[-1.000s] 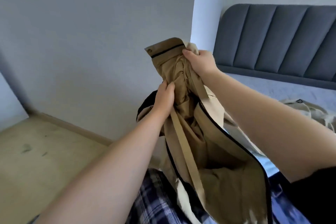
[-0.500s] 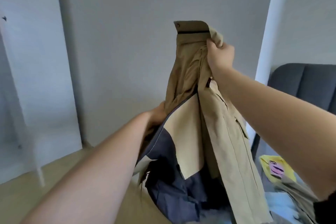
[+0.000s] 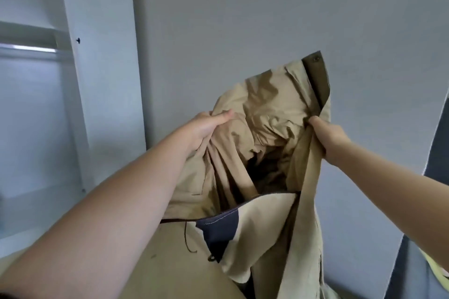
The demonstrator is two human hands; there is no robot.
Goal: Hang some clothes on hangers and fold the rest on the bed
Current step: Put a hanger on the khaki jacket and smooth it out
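Left hand (image 3: 209, 126): fingers curled into a bunched fold of tan cloth. Right hand (image 3: 328, 135): closed in a fist round the garment's front edge, just below the collar. Both hands are occupied by one garment, the jacket (image 3: 267, 109), which is held up in the air between them, before the grey wall (image 3: 243, 7) and above the floor (image 3: 170, 264); no bed is seen beneath it. The upper body of the jacket is spread from hand to hand, and a dark hollow is shown open at its middle. Its long axis is judged to run from the collar tab (image 3: 315, 68) at 1 o'clock down to the hanging skirts at 6 o'clock. Material: thin woven cloth, matt, limp, heavily creased. Collar tab: olive, flatter and stiffer, fitted with one round snap. Inner face: a cream panel (image 3: 264, 223) and a navy panel (image 3: 216, 233), edged in dark piping; a thin dark cord (image 3: 186, 233) is hung loose at 7 o'clock. No hanger is to be seen. A white wardrobe panel (image 3: 104, 68) and a metal rail (image 3: 29, 50) are placed at 9 to 10 o'clock of the hands, well apart from the jacket; the left hand is the nearer to them. A hanger is judged to be needed before the rail can be used. A dark grey headboard (image 3: 437, 158) is cut by the frame at 3 o'clock.
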